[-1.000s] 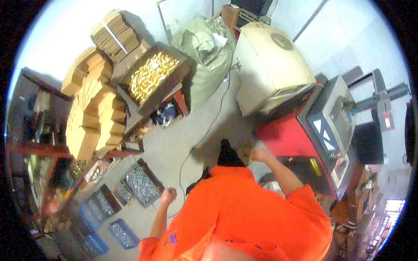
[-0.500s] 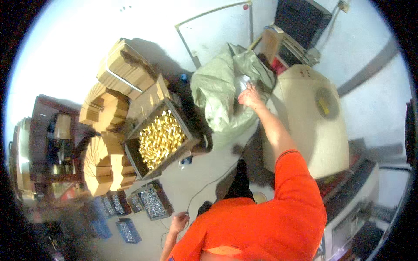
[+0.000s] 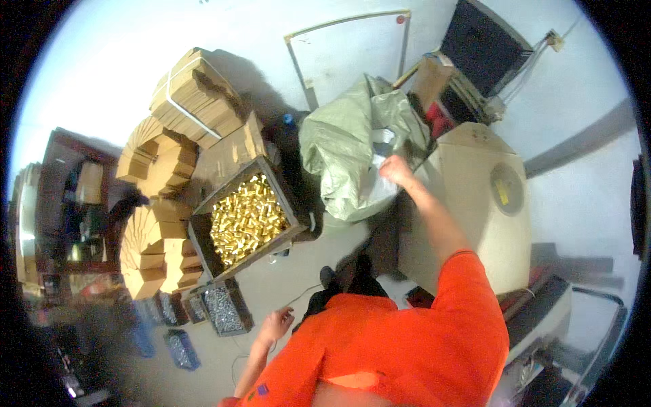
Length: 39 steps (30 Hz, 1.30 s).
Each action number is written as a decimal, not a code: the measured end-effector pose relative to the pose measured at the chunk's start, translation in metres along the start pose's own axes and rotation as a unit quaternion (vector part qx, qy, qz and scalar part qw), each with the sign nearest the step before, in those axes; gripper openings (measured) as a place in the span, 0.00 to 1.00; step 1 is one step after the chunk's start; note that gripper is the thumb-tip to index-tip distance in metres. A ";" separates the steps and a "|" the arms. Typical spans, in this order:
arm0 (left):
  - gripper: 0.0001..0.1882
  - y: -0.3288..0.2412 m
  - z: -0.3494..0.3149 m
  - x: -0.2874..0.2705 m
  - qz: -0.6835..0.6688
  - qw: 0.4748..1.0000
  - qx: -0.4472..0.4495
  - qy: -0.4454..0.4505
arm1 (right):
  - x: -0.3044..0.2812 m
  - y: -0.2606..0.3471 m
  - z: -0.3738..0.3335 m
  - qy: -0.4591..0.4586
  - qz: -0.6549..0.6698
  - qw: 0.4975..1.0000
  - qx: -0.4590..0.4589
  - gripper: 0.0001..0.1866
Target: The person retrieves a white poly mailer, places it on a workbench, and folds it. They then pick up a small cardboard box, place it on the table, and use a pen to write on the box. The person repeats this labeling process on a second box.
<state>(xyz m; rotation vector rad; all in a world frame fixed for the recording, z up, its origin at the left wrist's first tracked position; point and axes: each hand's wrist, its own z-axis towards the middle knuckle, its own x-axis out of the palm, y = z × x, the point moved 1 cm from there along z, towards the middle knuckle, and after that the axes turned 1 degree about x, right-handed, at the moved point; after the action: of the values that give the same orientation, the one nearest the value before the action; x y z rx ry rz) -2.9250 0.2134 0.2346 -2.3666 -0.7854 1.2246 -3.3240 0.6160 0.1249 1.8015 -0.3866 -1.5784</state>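
The left hand (image 3: 274,325) hangs half open with fingers loosely curled, holding nothing visible. Beyond it, gold-coloured pieces (image 3: 247,220) fill part of a dark box (image 3: 261,252). Farther off, the right hand (image 3: 395,169) is closed on what looks like white plastic (image 3: 377,161), somewhat blurred, at the mouth of a green sack (image 3: 339,152).

your shirt (image 3: 413,339) is orange; the sack (image 3: 339,149) at your twelve o'clock is pale green, the small pieces (image 3: 248,220) at ten gold.
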 end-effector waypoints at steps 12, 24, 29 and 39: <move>0.26 -0.172 0.078 -0.142 -0.005 0.872 0.468 -0.145 | -0.271 0.302 -0.131 -0.118 0.225 0.943 -0.213 0.16; 0.26 -0.322 0.057 -0.225 -0.078 0.778 0.578 -0.233 | -0.238 0.453 -0.172 0.148 0.453 0.815 -0.329 0.31; 0.18 -0.295 0.071 -0.219 -0.264 0.746 0.561 -0.244 | -0.229 0.430 -0.154 0.216 0.565 0.734 -0.309 0.27; 0.16 -0.160 0.028 -0.218 -0.327 0.791 0.423 -0.298 | -0.187 0.281 -0.129 0.226 0.134 0.919 -0.294 0.20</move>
<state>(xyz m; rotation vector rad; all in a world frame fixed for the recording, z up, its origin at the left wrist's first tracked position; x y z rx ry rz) -3.0998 0.2043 0.4424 -0.8631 -0.8595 1.5369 -3.1798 0.5747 0.4534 1.4893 0.0634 -0.9115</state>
